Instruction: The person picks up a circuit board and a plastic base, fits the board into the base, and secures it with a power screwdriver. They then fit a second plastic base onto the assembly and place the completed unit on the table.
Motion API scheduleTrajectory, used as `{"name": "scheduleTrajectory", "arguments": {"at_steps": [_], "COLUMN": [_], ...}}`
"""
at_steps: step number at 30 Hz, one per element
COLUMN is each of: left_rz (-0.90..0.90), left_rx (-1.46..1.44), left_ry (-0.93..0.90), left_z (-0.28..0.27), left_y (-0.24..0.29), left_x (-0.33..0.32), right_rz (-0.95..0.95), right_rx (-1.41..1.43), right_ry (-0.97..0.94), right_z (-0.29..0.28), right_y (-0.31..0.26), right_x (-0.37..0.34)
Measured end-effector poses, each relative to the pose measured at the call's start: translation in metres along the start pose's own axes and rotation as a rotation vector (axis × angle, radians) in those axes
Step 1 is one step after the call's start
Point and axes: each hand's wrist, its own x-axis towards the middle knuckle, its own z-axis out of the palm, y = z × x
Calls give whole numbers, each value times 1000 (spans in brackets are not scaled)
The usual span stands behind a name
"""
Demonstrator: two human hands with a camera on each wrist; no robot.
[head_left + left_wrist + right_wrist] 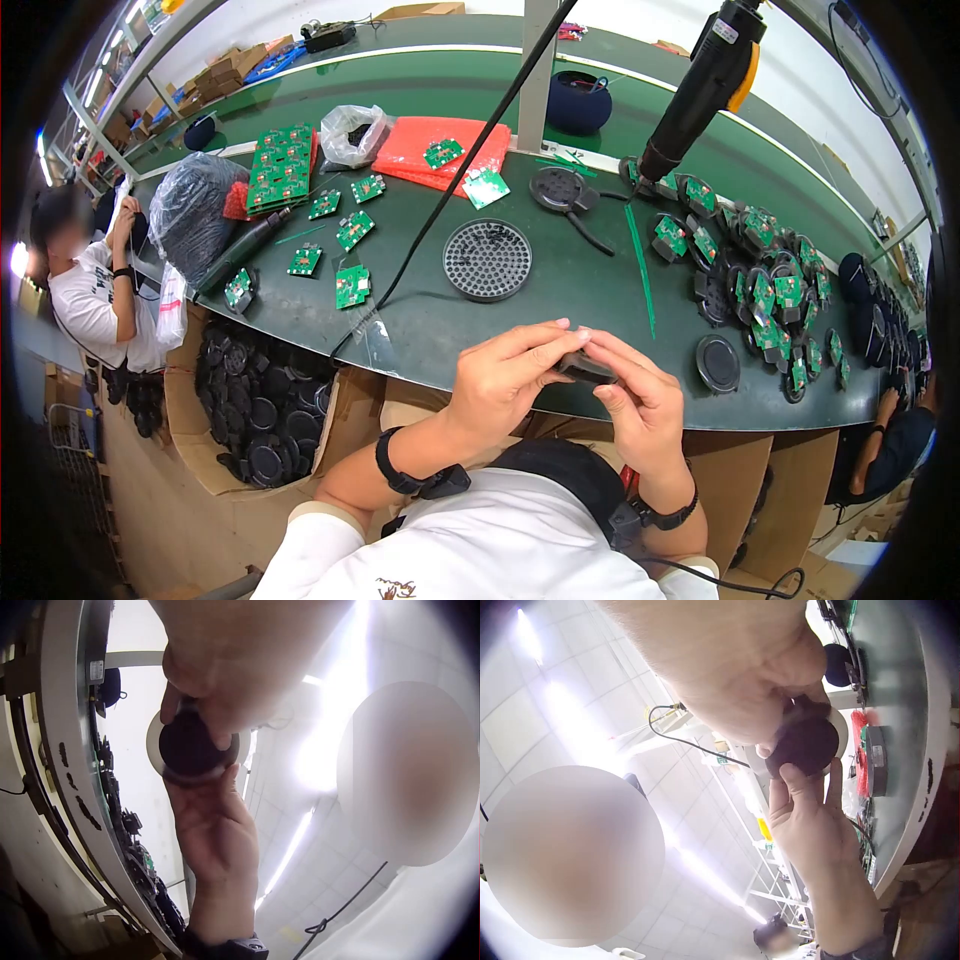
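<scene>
Both hands hold a round black disc-shaped part [585,368] between them, over the front edge of the bench. My left hand [505,375] grips it from the left, fingers bent over its far side. From the right, my right hand [640,400] pinches the rim with thumb and fingers. In the left wrist view the dark flat face of the disc [195,748] shows between the hands. The right wrist view shows the same disc [806,746] with fingertips around its edge.
A round tray of small black pieces [487,260] sits mid-bench. Green circuit boards [354,230] lie left; black discs with boards [765,290] pile up right. A power screwdriver [700,90] hangs overhead. A carton of black discs [265,410] stands below left. People sit at both sides.
</scene>
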Motion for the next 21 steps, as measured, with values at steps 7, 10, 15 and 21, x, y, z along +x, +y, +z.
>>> {"name": "scheduleTrajectory", "arguments": {"at_steps": [7, 10, 15, 21], "left_rz": [53, 51, 43, 76], "left_rx": [-17, -9, 38, 94], "left_ry": [35, 42, 49, 60], "left_z": [4, 7, 6, 4], "left_y": [-5, -5, -4, -2], "left_x": [-3, -3, -1, -2], "right_rz": [6, -34, 54, -7], "right_rx": [34, -39, 54, 1], "right_ry": [36, 59, 139, 144], "right_z": [7, 7, 16, 14], "right_y": [8, 14, 9, 14], "right_x": [-2, -1, 0, 1]}}
